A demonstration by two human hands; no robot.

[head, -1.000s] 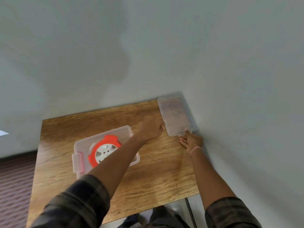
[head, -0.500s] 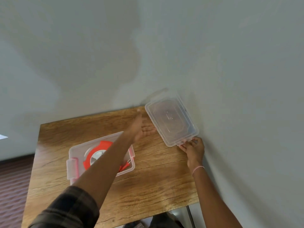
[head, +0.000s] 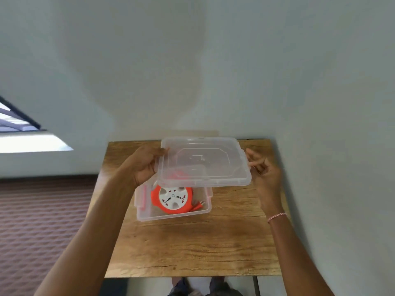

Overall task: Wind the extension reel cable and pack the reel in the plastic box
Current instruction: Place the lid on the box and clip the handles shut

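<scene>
Clear rectangular plastic lid (head: 205, 162): I grip it with my left hand (head: 143, 165) and right hand (head: 264, 170) at opposite ends | orange-and-white round extension reel (head: 172, 198): lies inside clear plastic box (head: 175, 213) on wooden table (head: 192, 246).

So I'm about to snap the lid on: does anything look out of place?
Only the lid: it hovers offset toward the box's far right, not yet aligned. The extension reel lies flat inside, plug tucked beside it.

From my end the clear rectangular plastic lid (head: 204, 162) covers the twelve o'clock half of the orange-and-white cable reel (head: 172, 199), and its socket markings are too small to read.
</scene>
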